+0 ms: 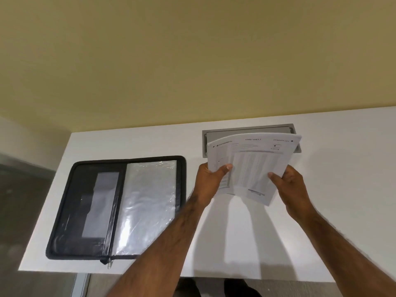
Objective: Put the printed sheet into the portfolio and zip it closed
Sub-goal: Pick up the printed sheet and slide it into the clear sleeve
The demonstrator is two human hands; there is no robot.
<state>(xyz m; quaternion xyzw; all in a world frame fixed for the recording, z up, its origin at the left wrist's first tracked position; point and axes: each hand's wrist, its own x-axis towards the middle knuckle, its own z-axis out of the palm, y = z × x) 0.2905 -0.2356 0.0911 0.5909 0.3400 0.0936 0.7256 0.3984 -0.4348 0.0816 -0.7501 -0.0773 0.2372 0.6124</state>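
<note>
Both hands were up off the surface [235,243] gripping the printed sheet [252,166] by its lower edge: left hand [211,181] pinched the near-left corner with the thumb on top, right hand [289,185] had the near-right side, thumb over the paper too. Sheet was held in the air, bowed upward across the middle so the far edge curled, and tilted a bit to the right. It looked like a white form, header text across the top, a dense grid of tiny rows and columns filling most of the page, too small to read properly. It was covering part of a grey recessed panel [214,133] set into the surface near the wall [192,61].

Portfolio [115,209] was lying flat and wide open to the left, well apart from the sheet. Black zippered border, dark inside cover with a pocket on the left half, shiny crinkly clear sleeve on the right half. Zip pull [109,263] hung off the near edge at the spine.
</note>
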